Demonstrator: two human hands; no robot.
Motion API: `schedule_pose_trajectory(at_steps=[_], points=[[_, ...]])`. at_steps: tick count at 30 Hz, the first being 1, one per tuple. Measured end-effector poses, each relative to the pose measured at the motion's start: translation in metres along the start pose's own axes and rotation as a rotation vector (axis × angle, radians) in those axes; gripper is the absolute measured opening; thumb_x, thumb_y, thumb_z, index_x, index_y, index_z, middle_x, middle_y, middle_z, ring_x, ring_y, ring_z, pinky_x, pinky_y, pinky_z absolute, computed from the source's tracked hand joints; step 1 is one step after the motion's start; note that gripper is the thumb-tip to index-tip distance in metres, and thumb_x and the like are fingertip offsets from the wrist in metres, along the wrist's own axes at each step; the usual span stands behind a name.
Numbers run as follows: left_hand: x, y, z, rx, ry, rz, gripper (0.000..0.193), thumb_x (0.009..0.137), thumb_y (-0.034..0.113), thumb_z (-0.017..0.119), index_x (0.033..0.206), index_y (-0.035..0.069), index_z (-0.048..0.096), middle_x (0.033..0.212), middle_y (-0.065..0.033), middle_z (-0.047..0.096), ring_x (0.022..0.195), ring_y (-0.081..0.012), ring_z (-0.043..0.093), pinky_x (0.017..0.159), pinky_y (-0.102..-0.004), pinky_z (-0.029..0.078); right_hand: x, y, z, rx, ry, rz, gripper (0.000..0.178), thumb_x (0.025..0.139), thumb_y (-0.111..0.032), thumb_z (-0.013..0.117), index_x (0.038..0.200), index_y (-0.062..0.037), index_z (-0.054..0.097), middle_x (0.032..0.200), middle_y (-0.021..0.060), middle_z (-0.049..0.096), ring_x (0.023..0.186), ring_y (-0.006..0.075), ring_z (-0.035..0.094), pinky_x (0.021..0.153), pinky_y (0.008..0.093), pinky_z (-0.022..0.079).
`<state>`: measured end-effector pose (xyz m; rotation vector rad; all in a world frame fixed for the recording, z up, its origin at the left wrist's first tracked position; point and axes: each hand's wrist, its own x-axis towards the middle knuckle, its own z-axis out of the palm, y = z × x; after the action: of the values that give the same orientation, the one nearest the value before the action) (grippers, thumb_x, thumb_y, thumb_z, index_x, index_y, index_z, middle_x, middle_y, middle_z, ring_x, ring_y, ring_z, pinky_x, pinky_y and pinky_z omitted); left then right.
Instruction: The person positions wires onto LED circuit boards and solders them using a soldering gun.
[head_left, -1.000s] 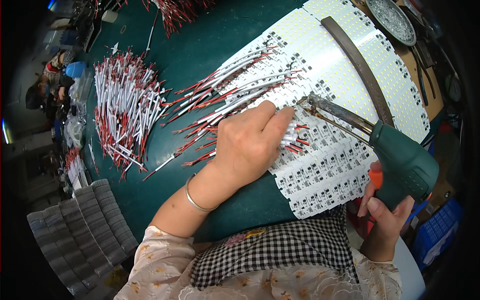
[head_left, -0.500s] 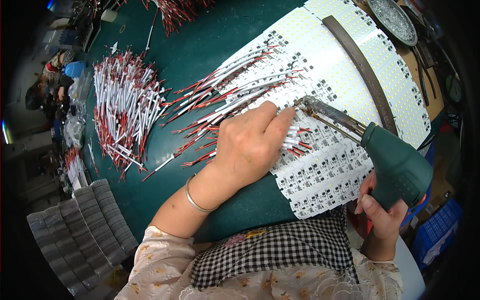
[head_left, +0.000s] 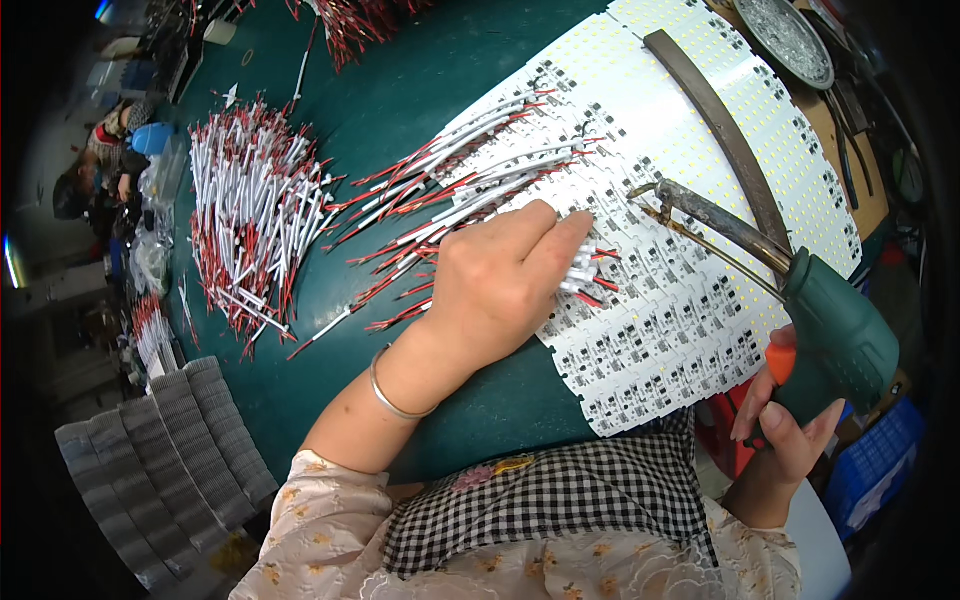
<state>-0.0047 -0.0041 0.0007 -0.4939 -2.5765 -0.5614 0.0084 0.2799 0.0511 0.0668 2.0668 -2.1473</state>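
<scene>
My left hand [head_left: 505, 285] is closed over the circuit boards, thumb and fingers pressed together around white-sleeved wires. Bare red and black ends of these wires [head_left: 583, 277] stick out past the fingers. In my right hand [head_left: 790, 435] is a green soldering gun [head_left: 838, 325] with an orange trigger. Its tip and the thin feed tube beneath it point left, over the boards and apart from my left fingers. The white LED circuit boards [head_left: 655, 345] lie side by side on the table. More white-sleeved wires [head_left: 520, 165] rest in rows across their left part.
A dark curved bar [head_left: 715, 125] lies across the boards. Left on the green table [head_left: 400, 60] is a large heap of wires [head_left: 250, 215]. Grey ribbed stacks [head_left: 160, 460] stand at lower left, a metal dish [head_left: 785, 40] at the far right, a blue basket [head_left: 880, 465] below right.
My right hand has moved the soldering gun right, and its tip has drawn away from my left fingertips. The orange trigger now shows. My left hand has hardly moved.
</scene>
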Motion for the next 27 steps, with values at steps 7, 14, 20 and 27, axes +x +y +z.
schedule_pose_trajectory(at_steps=[7,14,20,27], points=[[0.003,-0.011,0.002,-0.240,-0.073,-0.058,0.045,0.054,-0.009,0.066,0.096,0.006,0.069,0.070,-0.0056,0.057,0.056,-0.0196,0.055,0.047,-0.0293,0.041,-0.010,0.004,-0.004,-0.007,-0.004,0.017,0.069,0.075,-0.020,0.074,0.122,0.0162,0.039,0.100,0.0214,0.054,0.046,0.0150,0.053,0.035,0.0235,0.044],[0.000,-0.017,0.005,-0.226,-0.053,0.016,0.043,0.056,-0.006,0.069,0.096,0.007,0.069,0.071,-0.0057,0.058,0.058,-0.0199,0.057,0.048,-0.0301,0.042,-0.012,0.001,-0.008,0.023,-0.096,0.137,0.062,0.074,-0.007,0.070,0.125,0.0118,0.041,0.112,0.0221,0.053,0.058,0.0166,0.055,0.043,0.0250,0.048],[0.000,-0.019,0.008,-0.222,-0.024,0.069,0.044,0.055,-0.006,0.066,0.098,0.007,0.069,0.071,-0.0059,0.058,0.059,-0.0208,0.057,0.048,-0.0310,0.043,-0.014,0.003,-0.003,0.064,-0.128,0.152,0.054,0.077,0.001,0.066,0.125,0.0091,0.044,0.105,0.0202,0.055,0.062,0.0173,0.056,0.051,0.0266,0.049],[0.000,-0.018,0.007,-0.227,-0.008,0.077,0.042,0.058,-0.008,0.062,0.097,0.006,0.070,0.070,-0.0068,0.059,0.060,-0.0213,0.058,0.049,-0.0310,0.045,-0.013,0.002,0.000,0.024,-0.202,0.123,0.048,0.080,0.002,0.065,0.123,0.0082,0.046,0.080,0.0131,0.056,0.062,0.0167,0.054,0.053,0.0268,0.046]])
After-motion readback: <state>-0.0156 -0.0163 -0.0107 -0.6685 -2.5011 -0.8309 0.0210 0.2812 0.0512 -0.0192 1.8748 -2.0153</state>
